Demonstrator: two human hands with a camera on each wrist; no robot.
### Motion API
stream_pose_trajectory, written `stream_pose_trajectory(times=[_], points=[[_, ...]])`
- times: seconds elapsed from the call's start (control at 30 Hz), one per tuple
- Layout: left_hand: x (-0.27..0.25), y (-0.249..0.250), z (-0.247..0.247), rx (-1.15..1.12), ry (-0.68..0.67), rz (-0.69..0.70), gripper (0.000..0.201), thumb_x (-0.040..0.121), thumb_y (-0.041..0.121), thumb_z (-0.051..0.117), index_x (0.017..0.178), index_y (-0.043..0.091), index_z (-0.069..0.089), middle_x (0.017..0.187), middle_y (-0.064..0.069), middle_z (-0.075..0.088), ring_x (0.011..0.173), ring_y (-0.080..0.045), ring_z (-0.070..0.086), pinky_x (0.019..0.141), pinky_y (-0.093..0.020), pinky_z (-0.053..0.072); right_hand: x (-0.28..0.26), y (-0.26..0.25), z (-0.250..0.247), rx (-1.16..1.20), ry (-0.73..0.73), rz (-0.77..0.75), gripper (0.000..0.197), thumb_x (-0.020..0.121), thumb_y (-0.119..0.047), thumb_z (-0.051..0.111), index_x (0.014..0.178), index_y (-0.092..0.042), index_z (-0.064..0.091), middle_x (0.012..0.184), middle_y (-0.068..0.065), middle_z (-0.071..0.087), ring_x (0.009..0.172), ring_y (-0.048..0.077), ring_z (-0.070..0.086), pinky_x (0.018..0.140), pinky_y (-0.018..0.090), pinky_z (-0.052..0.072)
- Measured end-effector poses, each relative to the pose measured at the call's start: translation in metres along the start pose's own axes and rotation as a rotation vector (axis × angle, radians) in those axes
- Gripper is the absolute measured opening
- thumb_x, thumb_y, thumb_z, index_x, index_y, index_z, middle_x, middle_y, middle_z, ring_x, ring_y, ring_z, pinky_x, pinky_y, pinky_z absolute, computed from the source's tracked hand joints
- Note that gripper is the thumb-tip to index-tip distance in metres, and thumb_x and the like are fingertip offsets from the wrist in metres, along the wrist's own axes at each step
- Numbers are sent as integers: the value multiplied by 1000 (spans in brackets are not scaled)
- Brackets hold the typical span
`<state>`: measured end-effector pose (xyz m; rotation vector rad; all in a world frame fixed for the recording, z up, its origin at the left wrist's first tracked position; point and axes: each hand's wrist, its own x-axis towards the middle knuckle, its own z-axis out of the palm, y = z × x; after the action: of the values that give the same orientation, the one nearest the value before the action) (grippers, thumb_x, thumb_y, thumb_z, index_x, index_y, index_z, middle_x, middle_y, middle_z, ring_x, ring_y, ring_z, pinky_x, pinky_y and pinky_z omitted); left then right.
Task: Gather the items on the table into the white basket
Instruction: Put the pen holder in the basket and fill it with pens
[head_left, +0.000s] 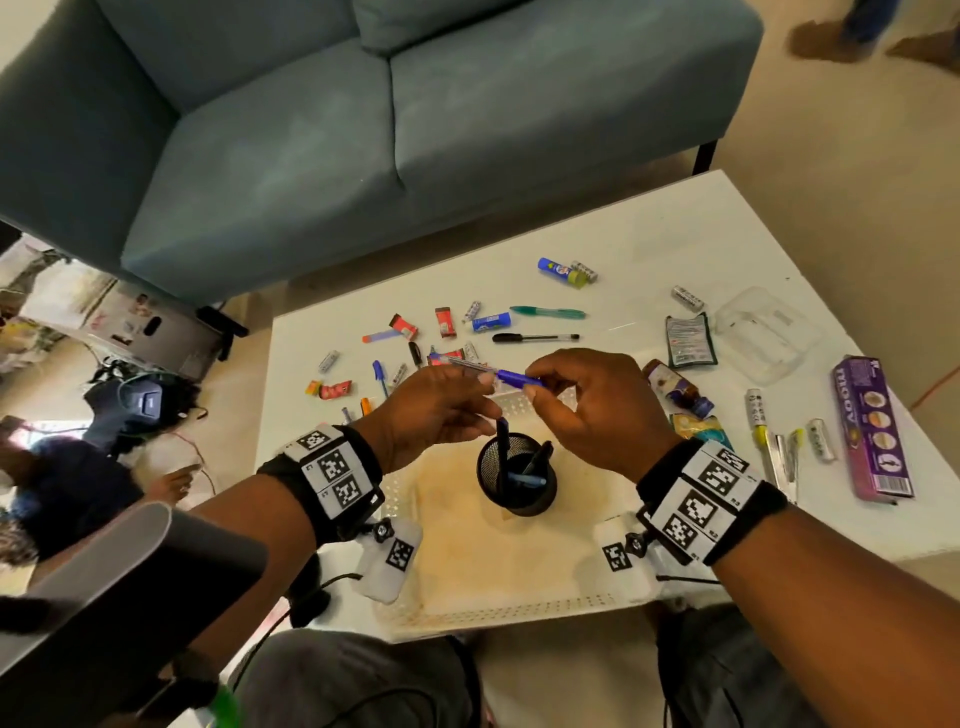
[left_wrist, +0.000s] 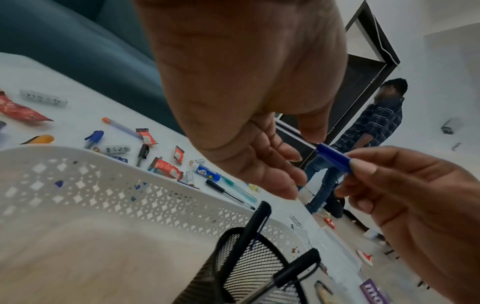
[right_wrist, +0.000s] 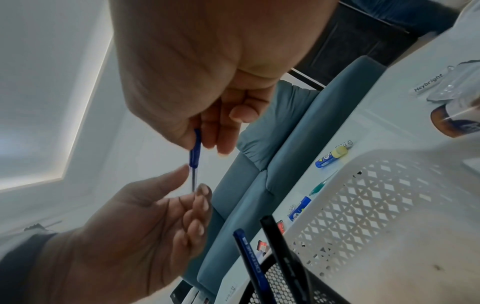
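Observation:
Both hands hover over the white basket (head_left: 519, 613), whose perforated wall (left_wrist: 116, 191) (right_wrist: 363, 195) shows in both wrist views. Between them is a clear pen (head_left: 470, 365) with a blue cap (head_left: 519, 381). My left hand (head_left: 485, 382) pinches the clear barrel (right_wrist: 193, 179). My right hand (head_left: 530, 385) pinches the blue cap (left_wrist: 333, 157) (right_wrist: 195, 148). Directly below, inside the basket, stands a black mesh pen cup (head_left: 517, 475) (left_wrist: 246, 267) holding a few pens.
Beyond the basket the white table (head_left: 649, 249) is strewn with pens, batteries, red wrappers, a glue stick (head_left: 563, 272), a brown bottle (head_left: 675, 389), a green packet (head_left: 690, 340), a clear container (head_left: 769, 335) and a purple box (head_left: 872, 431). A teal sofa (head_left: 363, 130) stands behind. A person (left_wrist: 376, 123) stands nearby.

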<state>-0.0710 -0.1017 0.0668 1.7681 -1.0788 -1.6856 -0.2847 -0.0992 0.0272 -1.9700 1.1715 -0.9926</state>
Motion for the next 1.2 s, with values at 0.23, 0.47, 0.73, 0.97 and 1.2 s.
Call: stream_pose_trajectory(times=[0.23, 0.47, 0.73, 0.97, 1.2], points=[[6, -22, -14, 262, 162, 42, 11, 97, 19, 66, 92, 11, 71, 79, -5, 76, 66, -17, 67, 65, -26, 56, 0, 0, -16, 24, 245, -8, 13, 91, -15, 54, 92, -12, 67, 82, -4, 61, 74, 8, 52, 67, 13, 40], [39, -10, -25, 1178, 310, 231, 17, 93, 40, 63, 81, 29, 59, 80, 9, 62, 76, -12, 59, 65, -28, 43, 5, -5, -8, -214, -179, 91, 26, 78, -33, 46, 79, -20, 69, 72, -3, 67, 68, 16, 60, 66, 33, 50], [123, 22, -12, 1452, 205, 219, 23, 92, 47, 63, 106, 30, 66, 107, 7, 65, 100, -17, 60, 90, -37, 53, 3, 16, 13, -227, -448, 147, 27, 90, -40, 58, 110, -28, 71, 96, -7, 72, 91, 12, 63, 82, 26, 49], [194, 30, -11, 1567, 229, 104, 37, 89, 36, 68, 124, 24, 65, 117, 0, 69, 103, -24, 66, 87, -36, 54, 5, 32, 7, -164, -351, 157, 34, 91, -51, 55, 119, -33, 66, 99, -13, 70, 99, 8, 62, 91, 34, 50], [221, 17, -10, 1648, 166, 76, 21, 92, 35, 65, 107, 21, 67, 102, 2, 68, 91, -23, 65, 87, -37, 55, 10, 43, 9, -166, -292, 205, 36, 91, -53, 56, 120, -34, 65, 94, -15, 67, 78, 1, 55, 83, 30, 50]])
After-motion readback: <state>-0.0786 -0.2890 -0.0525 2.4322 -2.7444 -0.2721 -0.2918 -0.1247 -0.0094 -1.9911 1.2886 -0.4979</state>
